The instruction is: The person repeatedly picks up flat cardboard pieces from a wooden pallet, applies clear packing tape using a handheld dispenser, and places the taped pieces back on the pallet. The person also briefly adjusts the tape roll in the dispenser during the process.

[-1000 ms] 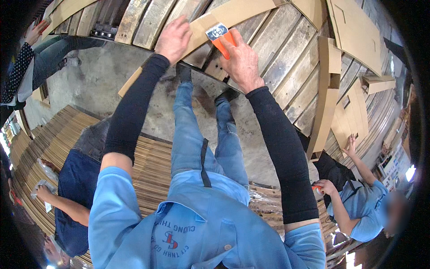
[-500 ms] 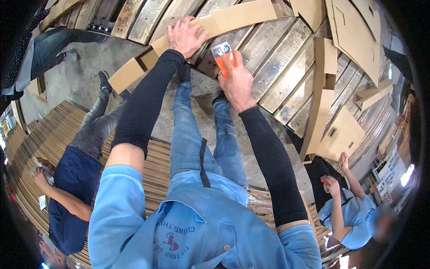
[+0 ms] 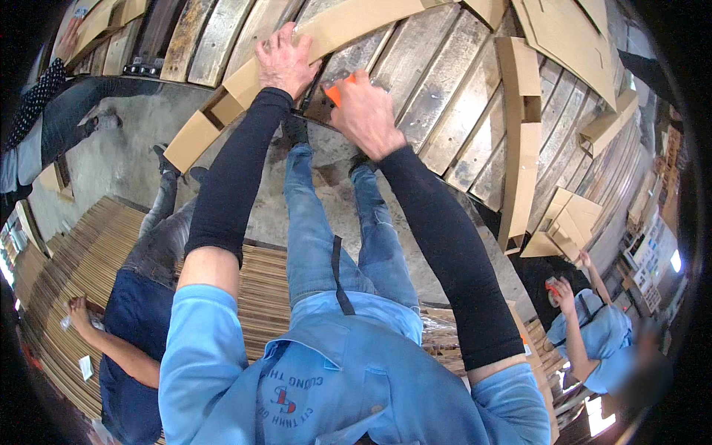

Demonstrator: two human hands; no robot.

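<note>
My left hand [image 3: 285,65] lies with spread fingers on a long, narrow folded cardboard piece [image 3: 363,28], which curves across the far side of the view. Its lower left end [image 3: 187,147] sticks out past the edge of the slatted wooden table [image 3: 445,89]. In my closed right hand [image 3: 368,117] is an orange tape dispenser [image 3: 340,90], mostly covered by my fingers. It is close to the near side of the cardboard, just right of my left hand; I cannot tell whether it touches.
Another long folded cardboard piece [image 3: 519,148] lies to the right, beside flat cardboard sheets [image 3: 567,48]. A co-worker in light blue [image 3: 589,334] holds a small cardboard box [image 3: 565,222] and an orange tool. Another person in navy [image 3: 133,326] is near stacked cardboard [image 3: 81,259] on the left.
My right hand has moved left and farther away, turning the dispenser toward the cardboard piece. My left hand has shifted slightly left. The co-worker on the right has turned the small cardboard piece.
</note>
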